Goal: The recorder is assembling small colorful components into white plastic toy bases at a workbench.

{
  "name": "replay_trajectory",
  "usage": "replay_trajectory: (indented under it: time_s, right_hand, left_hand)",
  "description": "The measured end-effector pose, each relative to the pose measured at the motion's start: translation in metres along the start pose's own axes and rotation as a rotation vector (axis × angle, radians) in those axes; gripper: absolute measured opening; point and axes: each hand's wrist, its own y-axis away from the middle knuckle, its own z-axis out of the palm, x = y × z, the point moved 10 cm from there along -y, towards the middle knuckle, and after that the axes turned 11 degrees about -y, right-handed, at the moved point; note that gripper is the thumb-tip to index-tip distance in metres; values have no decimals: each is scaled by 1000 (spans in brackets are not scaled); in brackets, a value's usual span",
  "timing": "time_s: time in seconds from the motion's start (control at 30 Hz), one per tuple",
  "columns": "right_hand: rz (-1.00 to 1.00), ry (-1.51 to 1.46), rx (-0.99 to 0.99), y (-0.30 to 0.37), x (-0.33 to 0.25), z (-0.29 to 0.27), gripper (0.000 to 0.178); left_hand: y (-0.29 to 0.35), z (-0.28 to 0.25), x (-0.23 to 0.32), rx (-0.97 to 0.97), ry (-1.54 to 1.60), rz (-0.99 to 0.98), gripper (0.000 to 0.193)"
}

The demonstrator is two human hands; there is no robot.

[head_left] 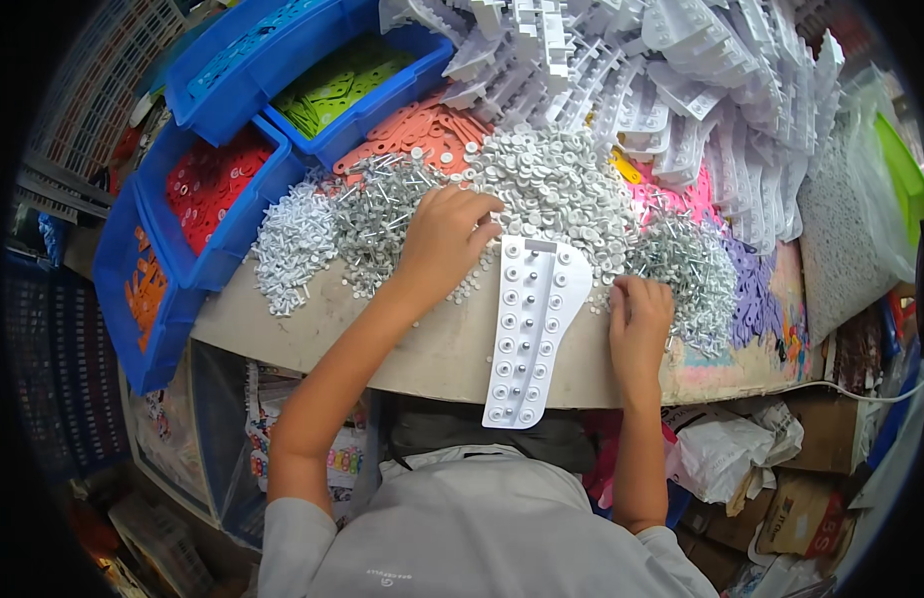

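A white plastic plate (517,344), rounded at its upper right, lies at the table's front, its lower end past the edge. Small white discs line both its sides, and metal pins stand along its middle channel. My left hand (440,239) is over the border between a heap of metal pins (377,224) and a heap of white discs (557,179); its thumb and fingers are apart. To the right of the plate, my right hand (641,314) has its fingers curled together beside another heap of metal pins (686,269). Whatever its fingertips may hold is hidden.
Blue bins (283,164) at the left hold red, orange, green and blue flat pieces. White plastic plates (681,90) are piled at the back. Small white parts (295,244), coral pieces (417,135) and purple pieces (751,289) lie around. A filled clear bag (846,209) stands right.
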Motion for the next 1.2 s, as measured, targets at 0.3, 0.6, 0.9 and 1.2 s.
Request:
replay_trajectory:
  time_s: [0.3, 0.6, 0.9, 1.2]
  right_hand:
    - [-21, 5, 8, -9, 5, 13, 11]
    - [78, -537, -190, 1, -39, 19, 8]
    - [84, -480, -215, -1, -48, 33, 8]
    - [-44, -412, -123, 10, -47, 31, 10]
  left_hand:
    - [35, 1, 21, -205, 390, -136, 10]
    - [51, 14, 32, -149, 355, -42, 10]
    - [57, 7, 43, -48, 211, 66, 9]
    - [46, 0, 19, 36, 330, -68, 8]
